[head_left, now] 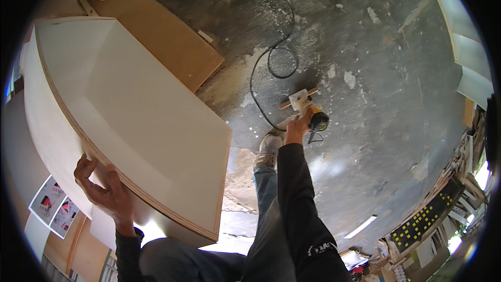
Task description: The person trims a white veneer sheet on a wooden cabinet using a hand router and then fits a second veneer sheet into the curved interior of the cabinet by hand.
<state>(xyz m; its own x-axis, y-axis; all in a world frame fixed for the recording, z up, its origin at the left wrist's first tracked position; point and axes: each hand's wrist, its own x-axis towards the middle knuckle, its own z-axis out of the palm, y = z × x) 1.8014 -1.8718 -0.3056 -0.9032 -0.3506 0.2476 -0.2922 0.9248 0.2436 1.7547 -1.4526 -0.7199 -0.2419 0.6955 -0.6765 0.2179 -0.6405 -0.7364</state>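
Note:
A large white box-shaped piece of furniture point(151, 109) with bare plywood edges stands tilted at my left. Against its near edge and white side rests my left hand point(107, 190), fingers bent and apart, not closed round anything. My right hand point(298, 124) is wrapped round a yellow-and-black hand-held router point(315, 117) with a pale square base point(299, 99). The router is low over the floor, just beyond my shoe point(270, 144). A thin wooden strip point(284, 105) shows at both sides of the base; whether the two touch, I cannot tell.
A black power cord point(292, 18) loops over the stained concrete floor point(376, 109). Behind the box lies a brown board point(177, 57). White panels point(464, 36) stand at the far right, with a pile of wood offcuts point(469, 151) nearer. A printed sheet point(54, 206) shows at the lower left.

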